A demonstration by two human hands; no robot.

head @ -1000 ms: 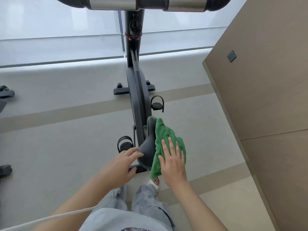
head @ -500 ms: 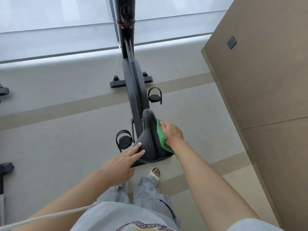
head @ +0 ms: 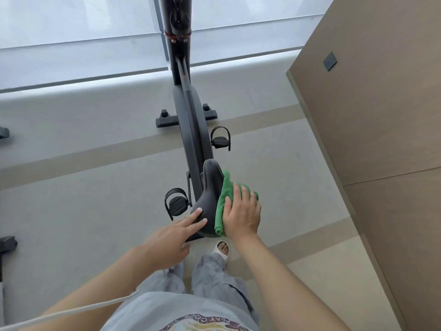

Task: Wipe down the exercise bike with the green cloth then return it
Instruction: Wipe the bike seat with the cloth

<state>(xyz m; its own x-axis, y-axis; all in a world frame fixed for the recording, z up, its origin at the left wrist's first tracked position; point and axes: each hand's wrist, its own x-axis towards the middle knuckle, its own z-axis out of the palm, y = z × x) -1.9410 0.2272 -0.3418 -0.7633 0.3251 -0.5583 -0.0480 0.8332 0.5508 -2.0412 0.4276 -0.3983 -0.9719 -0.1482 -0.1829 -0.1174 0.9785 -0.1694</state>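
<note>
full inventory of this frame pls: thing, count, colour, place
Black exercise bike: 1, black frame, centre, running from the window to the person.
Black padded saddle: 1, black with pale stitching, near end of the bike.
Strapped pedals: 2, black, one left of the saddle, one right of the frame.
Green cloth: 1, green, against the saddle's right side.
Wood-look wall panel: 1, brown, right.
Other equipment: dark parts cut off at the left edge, kind unclear.
Left hand: open, fingertips on the saddle's rear left.
Right hand: flat on the cloth.
Grey trousers and white sandal: below.
</note>
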